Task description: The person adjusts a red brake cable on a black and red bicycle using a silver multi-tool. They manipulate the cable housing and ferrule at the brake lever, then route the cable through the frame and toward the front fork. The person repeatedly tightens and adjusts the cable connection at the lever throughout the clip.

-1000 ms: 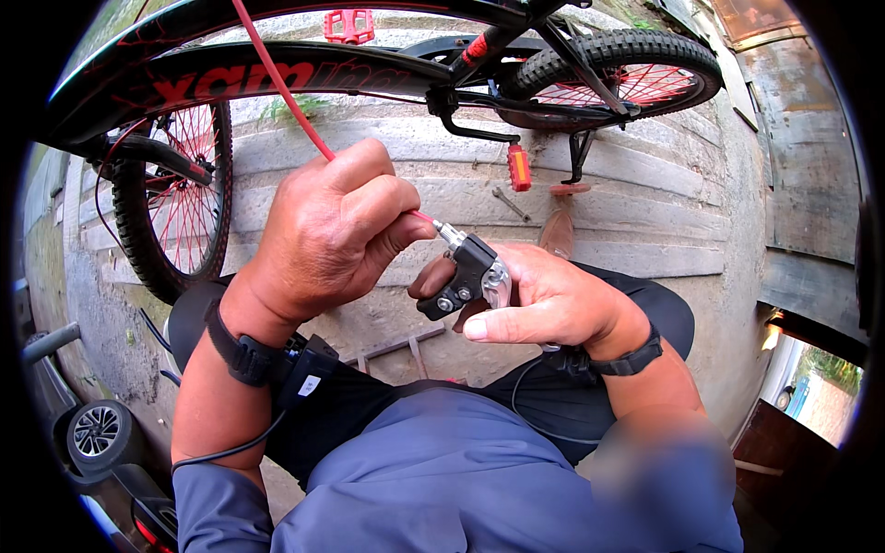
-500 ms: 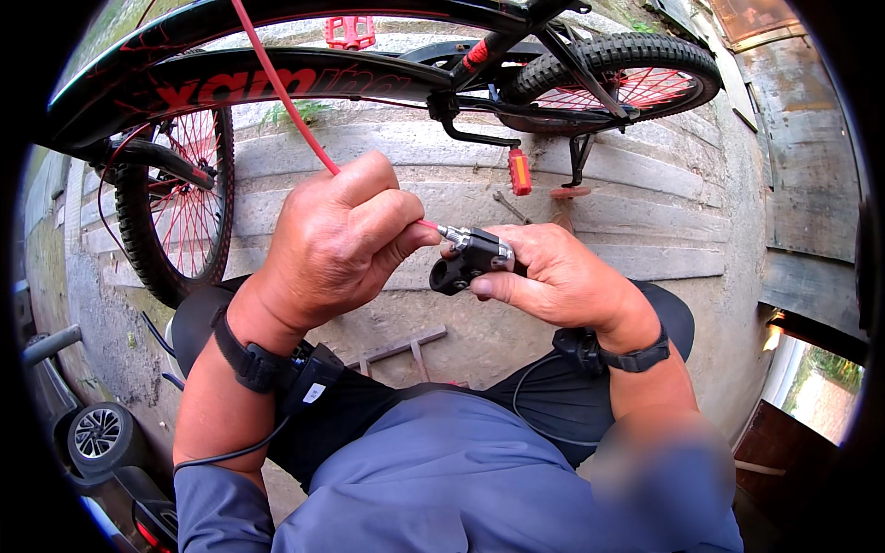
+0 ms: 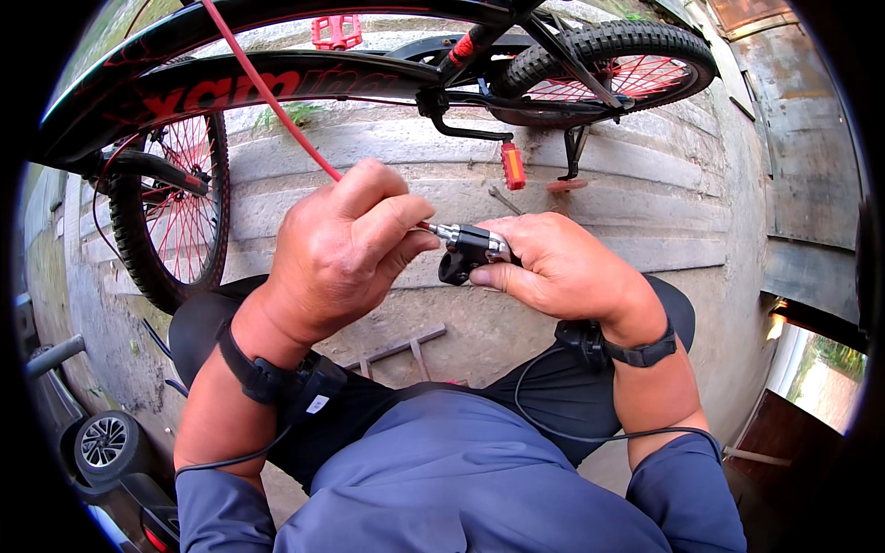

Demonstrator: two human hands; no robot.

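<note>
My left hand (image 3: 343, 247) is closed, with thumb and fingertips pinching a red cable (image 3: 269, 97) close to its end. The cable runs up and left from my fist, passing in front of the bicycle frame. My right hand (image 3: 573, 269) grips a black and silver bicycle brake lever (image 3: 472, 243), its thumb pressed on the near side. A silver barrel adjuster on the lever points at my left fingertips, where the cable meets it. Part of the lever lies hidden under my right fingers.
A black and red bicycle (image 3: 304, 88) stands across the far side, its front wheel (image 3: 171, 212) at left. A spanner-like tool (image 3: 504, 200) lies on the paving beyond my hands. A metal frame piece (image 3: 406, 345) lies between my knees. A car wheel (image 3: 103, 442) shows at lower left.
The brake lever has tipped slightly and moved up a little in my right hand. My left fingertips now sit right by its adjuster, covering the short red stretch seen before. The bicycle appears shifted slightly left.
</note>
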